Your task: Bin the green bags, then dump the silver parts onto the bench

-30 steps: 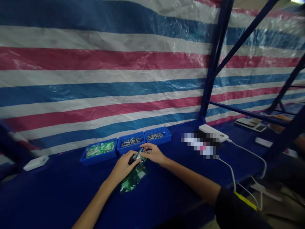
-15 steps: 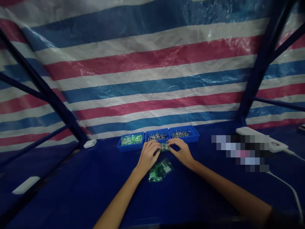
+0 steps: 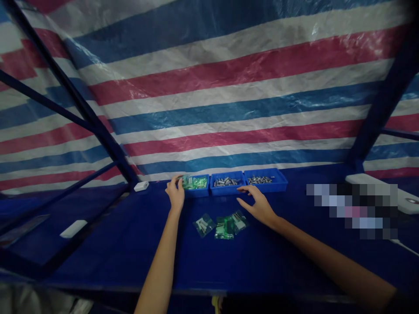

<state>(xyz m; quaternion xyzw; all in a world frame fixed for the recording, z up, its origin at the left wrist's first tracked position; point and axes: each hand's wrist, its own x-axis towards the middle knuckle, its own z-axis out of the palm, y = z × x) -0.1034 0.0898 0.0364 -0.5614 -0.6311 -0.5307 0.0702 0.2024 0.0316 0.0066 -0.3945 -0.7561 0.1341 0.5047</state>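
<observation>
At the left end of the tray row, reaches with the left grip (image 3: 176, 196) to the near corner of the left tray (image 3: 200, 192), with fingers (image 3: 177, 179) bent over that end of the green packets (image 3: 197, 182) inside. Brings thumb and fingertips close together there, but cannot tell whether pinching a packet or merely touching one (too small and blurred at the tips). Just in front of the middle tray (image 3: 225, 190), holds out the right grip (image 3: 262, 210) with index finger and thumb well parted, pointing left, with blue visible through the gap. Puts that index fingertip across the tray's front wall in this view; cannot tell whether touching.

Between the forearms, on the counter (image 3: 196, 266), has three clear packets lying: the left packet (image 3: 204, 225) just beside the others, then the middle packet (image 3: 224, 228) meeting the right packet (image 3: 239, 221). Behind, has grey metal cylinders (image 3: 225, 181) in the middle tray and smaller metal pieces (image 3: 259, 179) in the right tray (image 3: 277, 187). Farther left, near the tray row, shows a small white box (image 3: 141, 186).
</observation>
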